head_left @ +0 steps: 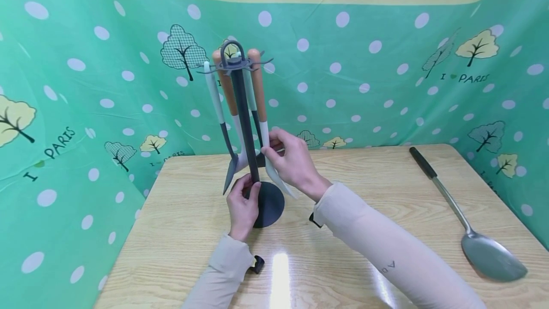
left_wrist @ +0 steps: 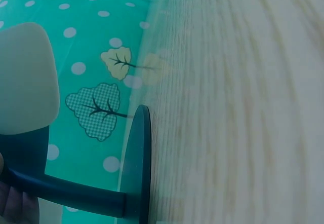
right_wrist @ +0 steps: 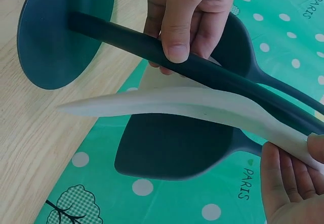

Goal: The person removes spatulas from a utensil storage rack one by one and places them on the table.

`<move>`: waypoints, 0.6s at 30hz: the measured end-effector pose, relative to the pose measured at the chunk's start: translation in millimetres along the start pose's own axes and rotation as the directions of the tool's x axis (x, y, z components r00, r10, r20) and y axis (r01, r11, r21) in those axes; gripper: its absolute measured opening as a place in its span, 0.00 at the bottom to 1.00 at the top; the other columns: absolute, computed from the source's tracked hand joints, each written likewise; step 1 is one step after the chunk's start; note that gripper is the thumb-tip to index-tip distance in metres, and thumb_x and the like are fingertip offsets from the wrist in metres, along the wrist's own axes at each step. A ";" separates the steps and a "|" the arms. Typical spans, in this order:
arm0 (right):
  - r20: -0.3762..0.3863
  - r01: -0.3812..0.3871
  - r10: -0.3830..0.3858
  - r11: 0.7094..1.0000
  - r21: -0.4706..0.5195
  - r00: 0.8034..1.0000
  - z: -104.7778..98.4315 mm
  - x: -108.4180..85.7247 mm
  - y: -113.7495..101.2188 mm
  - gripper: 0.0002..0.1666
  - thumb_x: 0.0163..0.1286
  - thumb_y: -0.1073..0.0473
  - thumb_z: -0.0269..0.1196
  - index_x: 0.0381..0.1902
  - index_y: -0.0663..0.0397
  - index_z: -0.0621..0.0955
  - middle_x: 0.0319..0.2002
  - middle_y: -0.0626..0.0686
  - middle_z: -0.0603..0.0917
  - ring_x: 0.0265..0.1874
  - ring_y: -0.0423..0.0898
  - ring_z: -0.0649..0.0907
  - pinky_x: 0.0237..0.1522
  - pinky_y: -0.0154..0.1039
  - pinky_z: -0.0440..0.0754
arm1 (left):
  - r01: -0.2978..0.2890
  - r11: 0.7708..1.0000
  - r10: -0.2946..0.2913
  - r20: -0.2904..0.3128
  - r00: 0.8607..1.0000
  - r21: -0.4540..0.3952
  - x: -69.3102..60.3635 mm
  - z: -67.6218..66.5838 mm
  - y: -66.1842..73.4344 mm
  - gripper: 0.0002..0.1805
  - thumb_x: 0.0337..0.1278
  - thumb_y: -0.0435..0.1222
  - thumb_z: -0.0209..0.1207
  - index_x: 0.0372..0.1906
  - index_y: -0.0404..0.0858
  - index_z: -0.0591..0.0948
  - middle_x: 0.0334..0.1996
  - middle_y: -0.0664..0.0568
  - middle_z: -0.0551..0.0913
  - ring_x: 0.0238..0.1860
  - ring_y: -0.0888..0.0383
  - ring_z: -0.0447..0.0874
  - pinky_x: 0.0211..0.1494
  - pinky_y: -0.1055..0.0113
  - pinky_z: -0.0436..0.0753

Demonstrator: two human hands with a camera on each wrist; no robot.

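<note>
A dark utensil stand (head_left: 246,123) with a round base (head_left: 270,209) and a hooked top rises from the table in the head view. My left hand (head_left: 243,206) grips its pole low down, thumb along the front. With my right hand (head_left: 295,161) I pinch the white neck of a brown-handled spatula (head_left: 256,89) hanging on the right side. Its white head appears edge-on in the right wrist view. Around the pole hang another brown-handled white utensil (head_left: 226,87) and two mint-handled dark ones, including a flat dark turner (right_wrist: 172,145).
A large metal wok turner (head_left: 491,256) with a black handle lies on the right of the wooden table (head_left: 364,175). A green dotted cloth (head_left: 364,61) hangs behind the table and along both sides.
</note>
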State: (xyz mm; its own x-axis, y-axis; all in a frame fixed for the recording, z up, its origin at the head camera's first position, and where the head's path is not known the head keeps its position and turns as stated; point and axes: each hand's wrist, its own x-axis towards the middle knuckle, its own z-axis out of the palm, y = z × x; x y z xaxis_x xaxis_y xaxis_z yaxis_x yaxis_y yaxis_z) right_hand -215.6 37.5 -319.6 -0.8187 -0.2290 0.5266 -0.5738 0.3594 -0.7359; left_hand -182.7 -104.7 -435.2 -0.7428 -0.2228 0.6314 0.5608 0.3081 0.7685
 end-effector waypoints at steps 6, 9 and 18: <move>-0.014 -0.005 0.005 1.000 0.011 1.000 -0.9 -3.5 0.8 0.08 0.65 0.65 0.63 0.42 0.57 0.80 0.32 0.48 0.83 0.32 0.39 0.82 0.38 0.35 0.84 | -0.012 1.000 0.012 -0.001 1.000 0.000 0.0 0.1 -0.4 0.11 0.54 0.21 0.61 0.44 0.24 0.80 0.34 0.35 0.82 0.36 0.41 0.82 0.43 0.46 0.81; -0.019 -0.004 0.004 1.000 0.013 1.000 -1.7 -5.2 0.9 0.08 0.65 0.65 0.63 0.43 0.57 0.81 0.33 0.49 0.83 0.32 0.39 0.82 0.38 0.34 0.84 | -0.012 1.000 0.012 0.002 1.000 0.006 -0.1 -0.1 -0.2 0.11 0.54 0.21 0.61 0.44 0.24 0.80 0.35 0.35 0.82 0.36 0.41 0.82 0.43 0.46 0.81; -0.016 -0.020 0.021 1.000 0.019 1.000 -5.1 -10.2 -0.1 0.10 0.66 0.64 0.63 0.45 0.57 0.80 0.33 0.48 0.82 0.33 0.39 0.82 0.38 0.35 0.84 | 0.003 1.000 -0.003 0.006 1.000 0.027 -0.9 -1.0 1.1 0.12 0.55 0.23 0.61 0.45 0.25 0.80 0.36 0.36 0.82 0.37 0.42 0.81 0.44 0.47 0.81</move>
State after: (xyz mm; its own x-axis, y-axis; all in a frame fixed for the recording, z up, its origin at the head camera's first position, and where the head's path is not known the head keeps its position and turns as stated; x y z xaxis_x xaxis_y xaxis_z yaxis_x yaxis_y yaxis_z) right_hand -207.1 44.4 -322.7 -0.8299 -0.2068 0.5182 -0.5574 0.3470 -0.7542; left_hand -181.1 -105.1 -434.9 -0.7466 -0.2177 0.6286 0.5490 0.3320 0.7670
